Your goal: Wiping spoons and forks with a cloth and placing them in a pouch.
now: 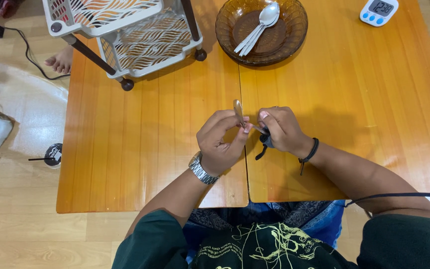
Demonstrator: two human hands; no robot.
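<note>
The left hand (220, 142) pinches a spoon (240, 113) in a tight grip, bowl pointing far and a bit left. The right hand (280, 130) is closed on a dark cloth (266, 142) at the spoon's handle end, just to the right. Both hands meet above the desk (140, 149). More spoons (260, 26) lie in a brown glass bowl (294, 30), far away.

Orange wooden table (150, 149), amber glass bowl (294, 30), white rack (125, 30), white timer (378, 11)
</note>
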